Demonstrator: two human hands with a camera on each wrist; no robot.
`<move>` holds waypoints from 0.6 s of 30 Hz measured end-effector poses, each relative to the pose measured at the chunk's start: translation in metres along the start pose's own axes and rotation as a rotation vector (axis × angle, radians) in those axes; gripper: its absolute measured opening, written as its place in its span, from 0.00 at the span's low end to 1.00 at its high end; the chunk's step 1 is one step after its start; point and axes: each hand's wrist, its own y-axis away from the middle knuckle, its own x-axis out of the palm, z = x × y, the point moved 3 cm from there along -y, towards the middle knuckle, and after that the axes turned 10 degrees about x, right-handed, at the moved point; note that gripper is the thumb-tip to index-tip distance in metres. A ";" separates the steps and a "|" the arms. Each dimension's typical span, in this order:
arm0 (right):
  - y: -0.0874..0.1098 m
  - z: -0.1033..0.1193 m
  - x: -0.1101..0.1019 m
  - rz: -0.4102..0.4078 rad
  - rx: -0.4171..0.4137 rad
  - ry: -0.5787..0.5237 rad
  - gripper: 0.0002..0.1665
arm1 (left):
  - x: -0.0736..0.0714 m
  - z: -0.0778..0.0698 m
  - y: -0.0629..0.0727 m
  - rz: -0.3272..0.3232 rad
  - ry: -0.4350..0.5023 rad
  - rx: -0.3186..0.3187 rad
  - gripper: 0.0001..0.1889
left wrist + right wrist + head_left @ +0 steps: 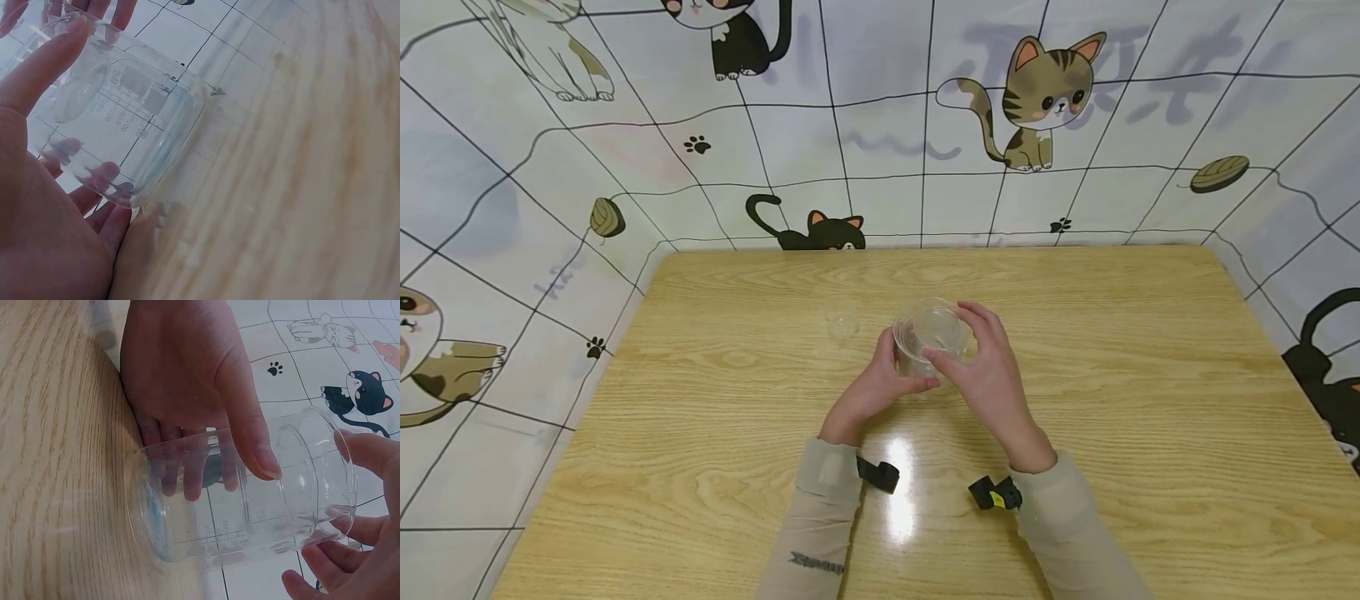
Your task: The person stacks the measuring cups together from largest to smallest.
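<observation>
Hands, left and right, half-curled round one beaker, clear cup on tabletop at its nine o'clock.

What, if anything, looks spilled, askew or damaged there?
Nothing stands out. The clear, graduated cylindrical beaker shows no obvious cracks, and the white streak on the light wood-grained table looks like glare rather than a spill.

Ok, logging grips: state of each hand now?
Left hand: closed around the clear cylindrical glass beaker.
Right hand: holding a clear, round glass rim at the beaker's top.
</observation>
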 end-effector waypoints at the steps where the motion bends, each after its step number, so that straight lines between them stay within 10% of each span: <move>1: 0.000 0.000 0.000 0.003 0.001 0.003 0.43 | 0.000 0.000 0.000 0.000 -0.001 0.002 0.50; 18: -0.008 0.010 -0.008 0.096 -0.010 0.185 0.43 | -0.002 -0.001 0.002 -0.006 -0.014 -0.014 0.50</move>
